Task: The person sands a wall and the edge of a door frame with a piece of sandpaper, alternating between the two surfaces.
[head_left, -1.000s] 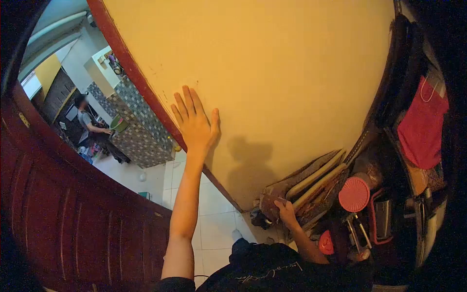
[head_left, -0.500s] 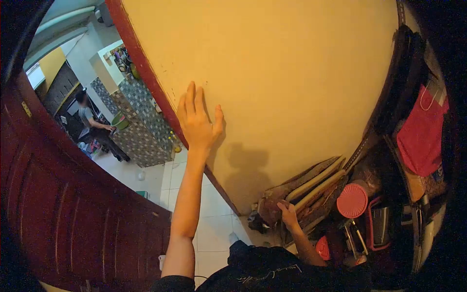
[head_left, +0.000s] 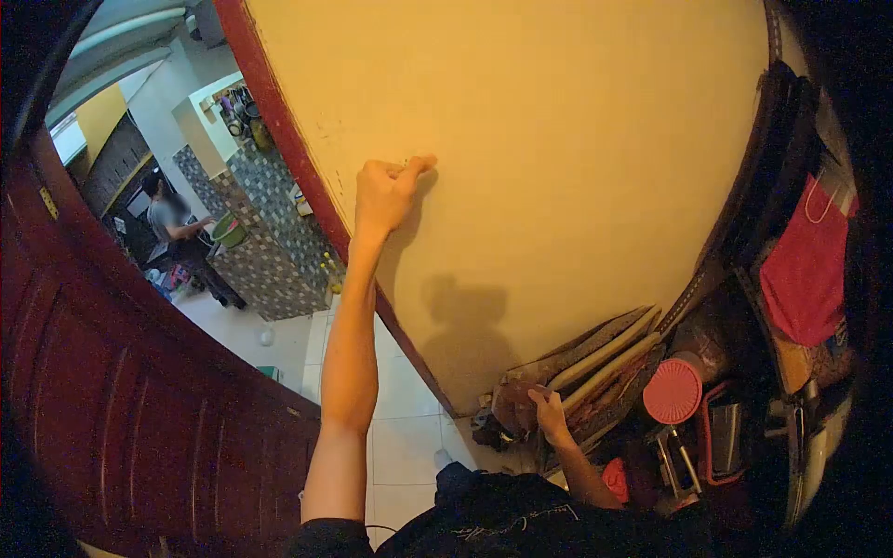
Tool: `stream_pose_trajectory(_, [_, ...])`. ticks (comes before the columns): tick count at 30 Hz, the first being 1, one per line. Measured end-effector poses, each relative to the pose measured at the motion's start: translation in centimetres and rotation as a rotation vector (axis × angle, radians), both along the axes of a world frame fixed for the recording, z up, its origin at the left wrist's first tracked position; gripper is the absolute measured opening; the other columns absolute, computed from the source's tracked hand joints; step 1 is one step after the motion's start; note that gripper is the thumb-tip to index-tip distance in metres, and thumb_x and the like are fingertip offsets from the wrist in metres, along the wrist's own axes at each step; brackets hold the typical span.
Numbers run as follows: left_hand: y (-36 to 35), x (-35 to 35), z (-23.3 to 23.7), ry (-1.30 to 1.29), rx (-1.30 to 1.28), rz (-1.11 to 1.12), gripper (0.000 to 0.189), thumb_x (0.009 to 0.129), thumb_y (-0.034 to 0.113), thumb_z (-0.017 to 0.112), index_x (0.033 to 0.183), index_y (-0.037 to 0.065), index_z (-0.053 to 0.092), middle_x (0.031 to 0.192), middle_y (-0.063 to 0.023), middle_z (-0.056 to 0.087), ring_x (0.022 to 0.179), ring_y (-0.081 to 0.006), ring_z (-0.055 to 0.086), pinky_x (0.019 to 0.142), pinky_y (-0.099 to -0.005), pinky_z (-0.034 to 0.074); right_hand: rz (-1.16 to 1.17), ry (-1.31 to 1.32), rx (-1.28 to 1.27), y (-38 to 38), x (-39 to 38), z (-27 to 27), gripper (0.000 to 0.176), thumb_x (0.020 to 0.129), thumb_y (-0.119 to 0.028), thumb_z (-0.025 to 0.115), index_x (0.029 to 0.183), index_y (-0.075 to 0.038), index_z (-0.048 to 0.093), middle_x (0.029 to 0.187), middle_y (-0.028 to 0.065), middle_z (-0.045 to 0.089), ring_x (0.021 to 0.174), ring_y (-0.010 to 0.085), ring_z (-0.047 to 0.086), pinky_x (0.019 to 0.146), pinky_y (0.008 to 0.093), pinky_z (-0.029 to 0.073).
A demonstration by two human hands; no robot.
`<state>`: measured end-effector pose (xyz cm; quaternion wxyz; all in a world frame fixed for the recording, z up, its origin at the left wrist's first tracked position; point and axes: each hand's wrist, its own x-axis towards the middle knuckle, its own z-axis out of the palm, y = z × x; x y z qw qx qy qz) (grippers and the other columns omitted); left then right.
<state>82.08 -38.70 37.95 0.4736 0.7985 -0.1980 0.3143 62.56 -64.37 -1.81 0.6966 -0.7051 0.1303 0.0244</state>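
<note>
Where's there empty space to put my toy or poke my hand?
Toy: the white floor tiles, between the left arm and the yellow wall's bottom edge. Hand: the bare wall right of the left hand, up to the dark things. It's crowded near the right hand: long wooden pieces, then a round pink thing.

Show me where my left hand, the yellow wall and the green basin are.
Left hand (head_left: 383, 197): head view, on the back of the hand.
Yellow wall (head_left: 577, 158): head view, on its bare painted surface.
Green basin (head_left: 230, 238): head view, on its outer side.
</note>
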Motion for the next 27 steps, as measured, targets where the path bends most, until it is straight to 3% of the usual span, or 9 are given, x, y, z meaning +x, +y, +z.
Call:
stream_pose_trajectory(2, [0.2,0.3,0.1,-0.023,0.006,-0.004,0.033,0.091,0.037,0.065,0.085,0.007,0.078,0.046,-0.0058,0.032,0.044,-0.0126,0.033,0.045,-0.0369,0.024,0.006,0.024,-0.005,-0.2,0.4,-0.4,0.054,0.095,-0.03,0.066,0.13,0.01,0.057,0.124,0.0201,0.063,0.115,0.0268,0.058,0.101,0.0363,0.043])
stream_pose_trajectory(4, [0.2,-0.1,-0.6,-0.058,-0.017,-0.067,0.033,0.091,0.035,0.064,0.086,0.007,0.078,0.047,-0.0055,0.033,0.044,-0.012,0.033,0.045,-0.0362,0.025,-0.012,0.016,-0.074,-0.4,0.9,-2.9,0.056,0.095,-0.031,0.066,0.131,0.012,0.056,0.126,0.0218,0.062,0.116,0.0288,0.058,0.102,0.0369,0.043])
stream_pose_trajectory(7, [0.3,0.9,-0.6,-0.115,-0.065,-0.204,0.032,0.093,0.033,0.061,0.086,0.006,0.076,0.049,-0.0029,0.036,0.045,-0.0109,0.033,0.045,-0.0344,0.026,0.026,0.036,0.056,0.3,0.1,2.8,0.055,0.095,-0.029,0.065,0.13,0.012,0.056,0.128,0.0214,0.062,0.117,0.0295,0.058,0.101,0.0378,0.043])
stream_pose_trajectory(9, [0.9,1.5,-0.5,-0.119,-0.098,-0.276,0.032,0.094,0.032,0.061,0.086,0.005,0.076,0.05,-0.0006,0.037,0.046,-0.0104,0.033,0.045,-0.0332,0.026,0.07,0.01,0.072,-0.1,1.0,0.8,0.053,0.095,-0.028,0.065,0.129,0.011,0.057,0.126,0.0199,0.063,0.114,0.0288,0.059,0.099,0.0375,0.044])
stream_pose_trajectory(11, [1.1,0.3,1.2,0.232,-0.221,-0.304,0.034,0.093,0.029,0.063,0.071,0.004,0.067,0.052,0.0045,0.036,0.048,-0.0084,0.031,0.046,-0.0319,0.024,0.116,-0.005,0.085,-0.1,1.1,0.7,0.05,0.095,-0.027,0.064,0.128,0.01,0.058,0.123,0.0185,0.064,0.111,0.0281,0.06,0.097,0.0372,0.046])
stream_pose_trajectory(15, [1.1,-0.1,-0.3,0.184,-0.185,-0.253,0.04,0.093,0.027,0.065,0.062,0.004,0.053,0.054,0.0057,0.034,0.051,-0.0064,0.031,0.047,-0.0314,0.022,0.019,0.001,-0.017,1.4,0.5,2.8,0.047,0.095,-0.028,0.064,0.125,0.008,0.061,0.114,0.0149,0.068,0.103,0.0242,0.063,0.092,0.0348,0.048])
stream_pose_trajectory(17, [1.1,-0.8,-1.6,0.037,-0.089,-0.126,0.046,0.092,0.024,0.066,0.06,0.006,0.04,0.056,0.0054,0.032,0.054,-0.005,0.029,0.047,-0.0318,0.021,0.022,-0.008,0.102,1.6,0.5,3.9,0.047,0.096,-0.029,0.064,0.125,0.007,0.061,0.113,0.0145,0.068,0.102,0.0223,0.063,0.094,0.0343,0.047])
stream_pose_trajectory(21, [2.8,-2.8,-4.3,-0.249,-0.098,0.161,0.048,0.092,0.022,0.068,0.058,0.007,0.038,0.057,0.0058,0.031,0.056,-0.0058,0.028,0.048,-0.0321,0.02,0.096,-0.204,-0.002,1.2,2.5,-1.4,0.049,0.097,-0.032,0.063,0.128,0.006,0.06,0.117,0.0134,0.068,0.107,0.0219,0.062,0.098,0.035,0.045])
stream_pose_trajectory(27, [6.2,-1.9,-10.6,-0.431,-0.486,0.577,0.036,0.093,0.028,0.07,0.079,0.004,0.047,0.066,0.0018,0.036,0.059,-0.011,0.034,0.052,-0.032,0.028,0.181,-0.207,-0.038,2.3,2.8,2.5,0.052,0.102,-0.036,0.055,0.137,0.003,0.055,0.133,0.0137,0.062,0.123,0.0258,0.056,0.108,0.0371,0.038])
